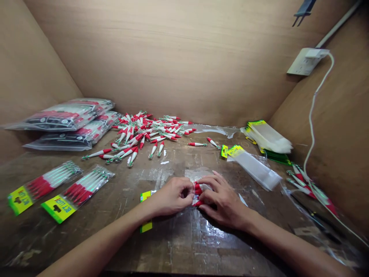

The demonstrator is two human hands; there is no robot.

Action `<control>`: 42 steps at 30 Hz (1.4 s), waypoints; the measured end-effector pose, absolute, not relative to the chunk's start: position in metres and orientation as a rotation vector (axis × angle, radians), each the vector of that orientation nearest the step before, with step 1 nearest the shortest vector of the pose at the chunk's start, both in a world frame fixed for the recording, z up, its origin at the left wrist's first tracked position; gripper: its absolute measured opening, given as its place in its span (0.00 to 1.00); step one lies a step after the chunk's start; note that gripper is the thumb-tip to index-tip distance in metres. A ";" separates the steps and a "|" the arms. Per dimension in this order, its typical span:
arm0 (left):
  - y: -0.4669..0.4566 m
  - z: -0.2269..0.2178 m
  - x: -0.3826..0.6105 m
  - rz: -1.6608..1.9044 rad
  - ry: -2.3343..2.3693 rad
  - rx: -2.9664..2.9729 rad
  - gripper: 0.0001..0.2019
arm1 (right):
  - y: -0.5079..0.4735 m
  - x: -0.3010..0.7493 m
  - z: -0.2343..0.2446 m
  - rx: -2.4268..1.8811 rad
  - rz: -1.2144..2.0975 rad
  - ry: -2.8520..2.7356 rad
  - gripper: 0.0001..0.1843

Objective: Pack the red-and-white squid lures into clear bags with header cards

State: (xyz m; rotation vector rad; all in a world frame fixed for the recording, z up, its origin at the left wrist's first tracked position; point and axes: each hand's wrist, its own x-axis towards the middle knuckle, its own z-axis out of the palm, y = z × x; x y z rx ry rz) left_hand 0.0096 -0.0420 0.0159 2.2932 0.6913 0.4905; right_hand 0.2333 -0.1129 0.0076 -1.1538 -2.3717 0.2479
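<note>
Red-and-white squid jigs [197,189] over worktop [184,246], held in right grip [221,201]. Just beside, left grip [174,196] pinched closed, contents hidden from view. Partly under left forearm [115,232], yellow header card [146,226].

Dimmish overall; bk wall [184,57] brighter; glare on tabletop [184,246] nr ctr; edges stretched, blurry.

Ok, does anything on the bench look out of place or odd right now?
Mainly the white cable: from the wall socket it appears to trail across the loose lures at far right, where it might snag.
</note>
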 end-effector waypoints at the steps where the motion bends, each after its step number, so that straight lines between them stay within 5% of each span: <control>1: -0.041 0.016 0.008 0.476 0.671 2.292 0.06 | -0.113 0.233 0.008 -1.158 0.276 -2.350 0.06; 9: -0.043 0.021 0.011 0.449 0.623 2.261 0.07 | -0.115 0.231 0.011 -1.175 0.333 -2.294 0.10; 14: -0.045 0.020 0.013 0.478 0.657 2.229 0.07 | -0.114 0.250 0.016 -1.304 0.420 -2.274 0.41; 16: -0.044 0.019 0.012 0.476 0.660 2.224 0.07 | -0.112 0.258 0.015 -1.331 0.506 -2.265 0.45; 34: -0.062 0.018 0.021 0.658 0.678 2.399 0.05 | -0.115 0.238 0.003 -1.344 0.394 -2.224 0.53; 42: -0.062 0.020 0.019 0.665 0.487 2.420 0.07 | -0.115 0.242 0.005 -1.358 0.417 -2.294 0.39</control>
